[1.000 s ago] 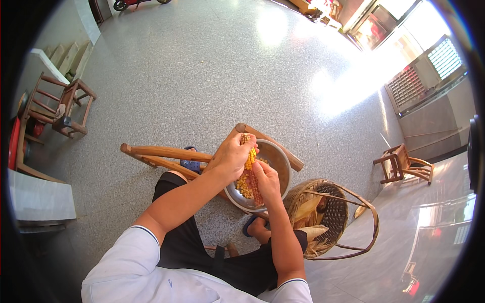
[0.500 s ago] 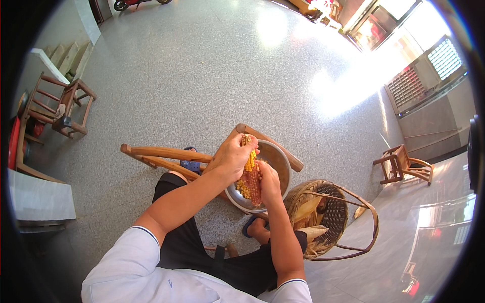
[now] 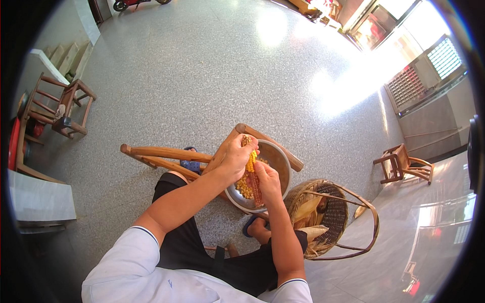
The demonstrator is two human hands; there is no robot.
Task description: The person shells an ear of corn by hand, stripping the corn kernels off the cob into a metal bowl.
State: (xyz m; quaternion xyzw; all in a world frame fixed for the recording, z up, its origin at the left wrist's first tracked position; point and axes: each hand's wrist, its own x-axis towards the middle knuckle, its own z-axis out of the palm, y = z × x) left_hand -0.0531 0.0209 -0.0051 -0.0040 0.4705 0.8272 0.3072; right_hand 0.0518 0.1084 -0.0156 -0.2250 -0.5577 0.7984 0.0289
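Note:
Over a round metal basin [image 3: 281, 164], my left hand [image 3: 236, 155] is closed around the upper end of a corn cob [image 3: 251, 162]. Yellow kernels cover the cob's upper part, while the lower stretch is bare and reddish. I cannot tell whether that bare stretch is a second cob. My right hand [image 3: 269, 181] grips the cob lower down, its thumb pressed near where the yellow kernels end. Loose yellow kernels [image 3: 244, 189] lie in the basin below, partly hidden by my hands and the cob.
A wooden frame [image 3: 174, 153] reaches out left of the basin. Close on the right stands a woven basket [image 3: 331, 214] with a tall handle, holding corn husks [image 3: 305, 214]. Small wooden chairs stand far left [image 3: 70, 108] and right [image 3: 401, 164] on the speckled floor [image 3: 212, 76].
My right hand has shifted slightly, its thumb now showing higher against the cob. The cob's bare lower end has tilted a little. My left hand stays almost in place.

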